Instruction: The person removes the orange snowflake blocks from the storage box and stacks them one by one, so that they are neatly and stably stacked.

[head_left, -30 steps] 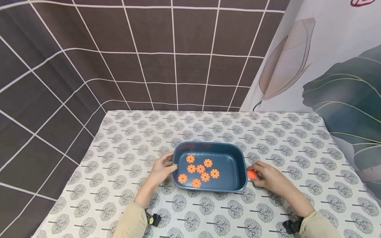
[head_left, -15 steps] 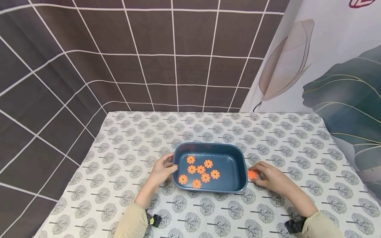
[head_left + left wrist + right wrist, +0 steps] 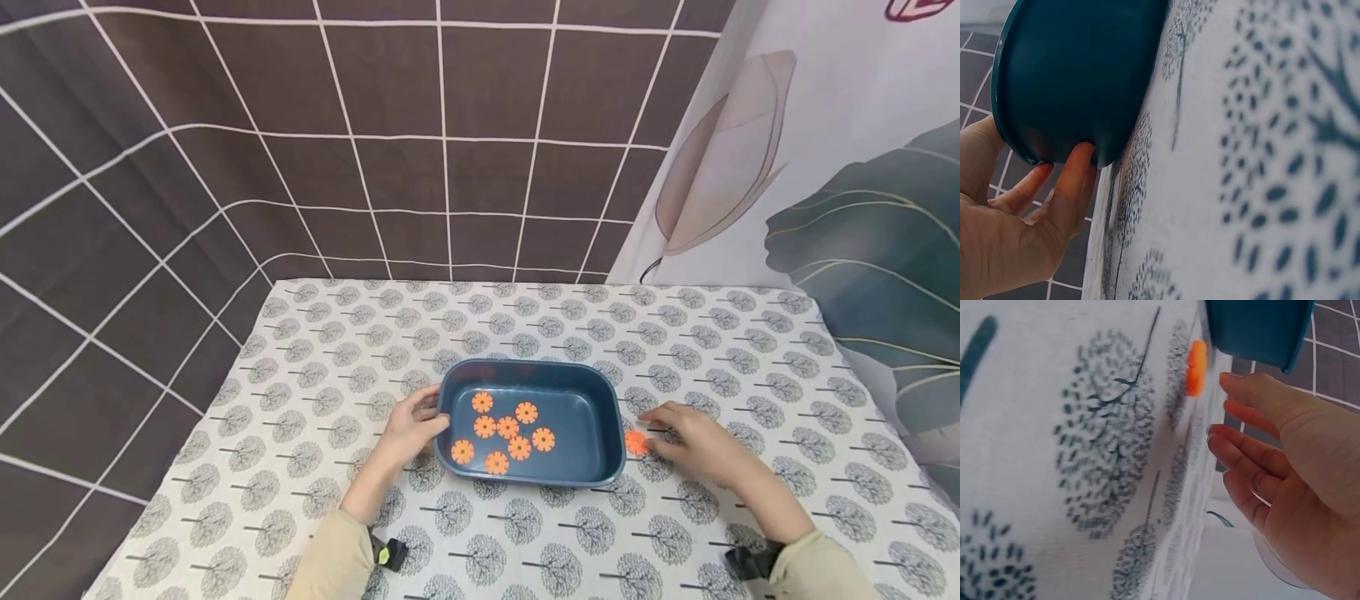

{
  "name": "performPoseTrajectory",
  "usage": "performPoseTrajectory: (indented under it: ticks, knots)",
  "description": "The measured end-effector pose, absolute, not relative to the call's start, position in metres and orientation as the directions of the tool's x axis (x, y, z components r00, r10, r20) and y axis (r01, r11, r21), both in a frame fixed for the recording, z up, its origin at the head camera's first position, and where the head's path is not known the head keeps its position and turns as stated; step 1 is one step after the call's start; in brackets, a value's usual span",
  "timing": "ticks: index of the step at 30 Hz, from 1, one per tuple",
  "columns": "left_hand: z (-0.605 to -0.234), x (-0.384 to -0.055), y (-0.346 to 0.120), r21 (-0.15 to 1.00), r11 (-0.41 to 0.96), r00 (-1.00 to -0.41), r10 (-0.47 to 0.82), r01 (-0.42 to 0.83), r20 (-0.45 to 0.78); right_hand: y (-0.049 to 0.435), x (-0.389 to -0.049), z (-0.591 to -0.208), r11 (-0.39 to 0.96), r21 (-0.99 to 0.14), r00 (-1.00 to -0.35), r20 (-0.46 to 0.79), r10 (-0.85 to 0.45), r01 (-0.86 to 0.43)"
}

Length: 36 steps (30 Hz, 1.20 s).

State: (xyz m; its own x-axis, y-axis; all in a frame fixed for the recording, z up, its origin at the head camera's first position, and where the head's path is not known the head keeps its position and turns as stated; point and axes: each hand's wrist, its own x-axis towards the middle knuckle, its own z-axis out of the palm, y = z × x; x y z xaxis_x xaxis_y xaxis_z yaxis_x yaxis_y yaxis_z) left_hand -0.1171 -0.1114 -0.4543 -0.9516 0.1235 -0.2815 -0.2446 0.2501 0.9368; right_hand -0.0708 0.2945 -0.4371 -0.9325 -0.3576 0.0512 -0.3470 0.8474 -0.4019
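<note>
A dark blue rectangular tub (image 3: 585, 433) sits on the cloth in the head view, with several flat orange notched discs (image 3: 519, 447) lying in its left half. My left hand (image 3: 408, 429) grips its left end, thumb over the rim and fingers against the outer wall (image 3: 1079, 81). Just outside the right end, an orange notched piece (image 3: 637, 442) rests on the cloth. My right hand (image 3: 701, 442) is beside that orange piece (image 3: 1195, 369), holding nothing. In the right wrist view its fingers (image 3: 1244, 447) are loosely bent and apart from the piece.
A white cloth (image 3: 360, 333) printed with grey trees covers the table. Behind it hangs a brown curtain (image 3: 390, 175) with white grid lines. A pale curtain with leaf shapes (image 3: 720, 175) hangs at the right.
My right hand has let go of the orange piece and drawn back a little to the right, its fingers spreading. My left hand and the tub have stayed in place.
</note>
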Motion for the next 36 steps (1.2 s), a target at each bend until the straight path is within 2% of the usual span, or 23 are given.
performPoseTrajectory:
  ticks: [4,10,14,22,29,36]
  knots:
    - [-0.453,-0.119,-0.11,0.942,0.235,-0.952,0.128,-0.242,-0.276,0.294,-0.075,-0.43,0.835,-0.388,-0.919,0.115,-0.377,-0.39]
    - [-0.454,-0.119,-0.113,0.934,0.253,-0.95,0.12,-0.252,-0.289,0.289,-0.083,-0.428,0.793,-0.345,-0.861,0.285,-0.421,-0.501]
    - [-0.454,-0.117,-0.115,0.931,0.259,-0.949,0.114,-0.258,-0.295,0.282,-0.085,-0.425,0.788,-0.357,-0.856,0.338,-0.391,-0.501]
    - [-0.455,-0.117,-0.115,0.932,0.259,-0.949,0.115,-0.255,-0.292,0.258,-0.091,-0.418,0.804,-0.384,-0.876,0.358,-0.323,-0.453]
    - [-0.449,-0.117,-0.115,0.931,0.252,-0.947,0.115,-0.264,-0.3,0.235,-0.101,-0.415,0.752,-0.429,-0.864,0.306,-0.4,-0.5]
    - [-0.422,-0.107,-0.107,0.932,0.256,-0.946,0.133,-0.257,-0.297,0.219,-0.11,-0.418,0.73,-0.39,-0.828,0.26,-0.497,-0.561]
